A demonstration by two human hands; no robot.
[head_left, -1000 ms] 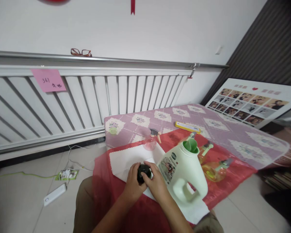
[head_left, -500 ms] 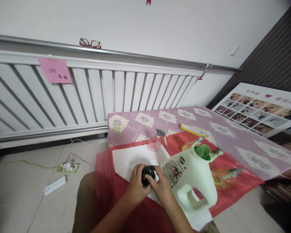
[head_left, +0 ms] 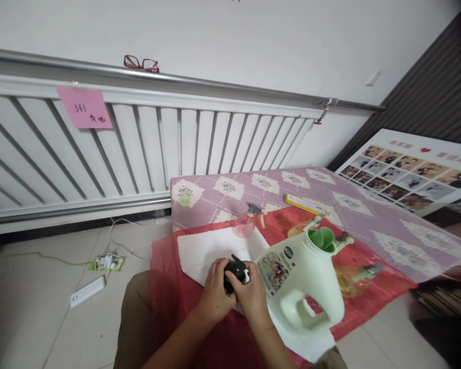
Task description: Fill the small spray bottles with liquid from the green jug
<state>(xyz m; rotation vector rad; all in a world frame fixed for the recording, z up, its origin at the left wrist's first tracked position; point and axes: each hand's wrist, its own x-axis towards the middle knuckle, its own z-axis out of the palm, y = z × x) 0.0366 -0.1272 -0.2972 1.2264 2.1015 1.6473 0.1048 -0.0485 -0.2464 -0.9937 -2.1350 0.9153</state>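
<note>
A dark pump bottle (head_left: pixel 235 271) with a black nozzle is held between both hands over the white cloth (head_left: pixel 205 246). My left hand (head_left: pixel 217 288) wraps round its left side. My right hand (head_left: pixel 252 287) grips it from the right, fingers and thumb near the pump head. Most of the bottle's body is hidden by the hands. Just right of my right hand stands a large pale green jug (head_left: pixel 311 282) with a label, its mouth uncapped and showing a darker green inside. A clear pinkish spray bottle (head_left: pixel 246 225) with a grey and peach trigger stands beyond the hands.
Two spray bottles with yellow liquid, one nearer (head_left: pixel 351 281) and one farther (head_left: pixel 299 229), are behind the jug on the red sheet (head_left: pixel 384 277). A yellow-and-white box (head_left: pixel 305 204) and a small green cap (head_left: pixel 184 200) lie on the patterned mattress (head_left: pixel 267 197). A radiator (head_left: pixel 207 143) runs behind.
The black nozzle has turned in my hands and now points up and to the left. My right fingers have shifted on the pump head. The jug and other bottles stay where they were.
</note>
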